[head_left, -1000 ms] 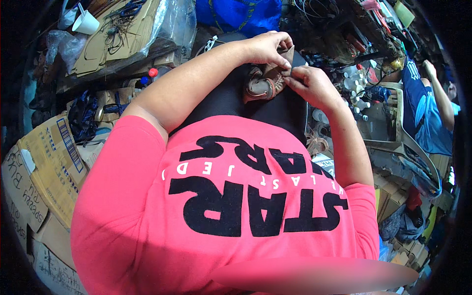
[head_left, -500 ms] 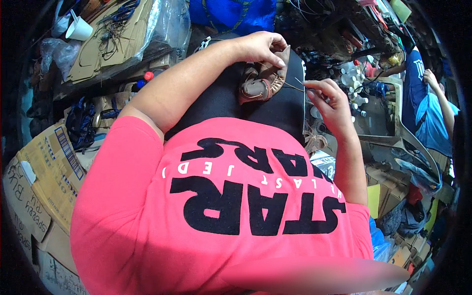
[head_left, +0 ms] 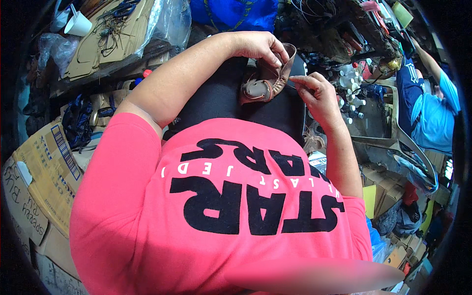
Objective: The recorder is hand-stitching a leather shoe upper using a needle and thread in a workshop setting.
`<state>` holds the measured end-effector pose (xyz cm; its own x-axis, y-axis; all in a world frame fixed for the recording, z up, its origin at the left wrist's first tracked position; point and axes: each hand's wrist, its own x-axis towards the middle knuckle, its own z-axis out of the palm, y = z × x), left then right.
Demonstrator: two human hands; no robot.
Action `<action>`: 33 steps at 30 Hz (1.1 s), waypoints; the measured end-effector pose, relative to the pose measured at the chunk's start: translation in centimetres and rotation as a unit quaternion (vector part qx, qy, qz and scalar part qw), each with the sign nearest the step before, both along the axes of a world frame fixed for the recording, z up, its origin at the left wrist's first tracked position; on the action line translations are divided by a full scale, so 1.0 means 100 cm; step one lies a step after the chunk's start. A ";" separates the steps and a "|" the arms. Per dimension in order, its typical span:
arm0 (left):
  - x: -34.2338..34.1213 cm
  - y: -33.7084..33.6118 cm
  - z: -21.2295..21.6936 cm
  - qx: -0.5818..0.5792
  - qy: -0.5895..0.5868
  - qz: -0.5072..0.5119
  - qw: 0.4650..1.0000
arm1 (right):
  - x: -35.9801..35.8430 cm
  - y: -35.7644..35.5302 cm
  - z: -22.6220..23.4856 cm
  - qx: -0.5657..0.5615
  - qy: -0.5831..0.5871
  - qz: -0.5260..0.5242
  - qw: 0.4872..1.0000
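T-shirt in bright pinkish-red fabric with big black lettering [head_left: 123, 196] fills near view, black trousers [head_left: 209, 101] just past it. Brown leather moccasin-style shoe [head_left: 258, 90] sits on wearer's lap, rounded toe pointing back at shirt. Right hand [head_left: 319, 98] right by shoe's side, thumb and fingertips close; honestly can't tell if they're pinching anything. Left hand [head_left: 260, 46] clamped on shoe's raised far rim. Farther out: bunch of pale plastic bottles [head_left: 350, 81], shiny blue bag [head_left: 236, 14], co-worker in light blue shirt [head_left: 435, 125].
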<state>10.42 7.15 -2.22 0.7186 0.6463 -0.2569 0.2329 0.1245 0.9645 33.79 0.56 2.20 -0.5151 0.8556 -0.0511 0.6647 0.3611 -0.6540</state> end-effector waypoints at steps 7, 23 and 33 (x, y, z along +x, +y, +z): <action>0.000 0.004 -0.002 0.011 0.009 -0.020 1.000 | -0.012 0.004 0.010 0.029 -0.050 0.020 0.998; 0.007 0.011 -0.003 0.099 0.018 -0.066 0.993 | 0.008 0.048 -0.016 -0.209 0.060 0.055 0.975; 0.007 0.005 -0.005 0.134 0.025 -0.032 0.990 | 0.008 0.046 -0.037 -0.215 0.126 0.029 0.968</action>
<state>11.08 7.67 -2.72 0.7517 0.6489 -0.1180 0.2795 -0.1514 0.9481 34.57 5.19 -1.52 -0.6033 0.7528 -0.2632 0.4522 0.0511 -0.8904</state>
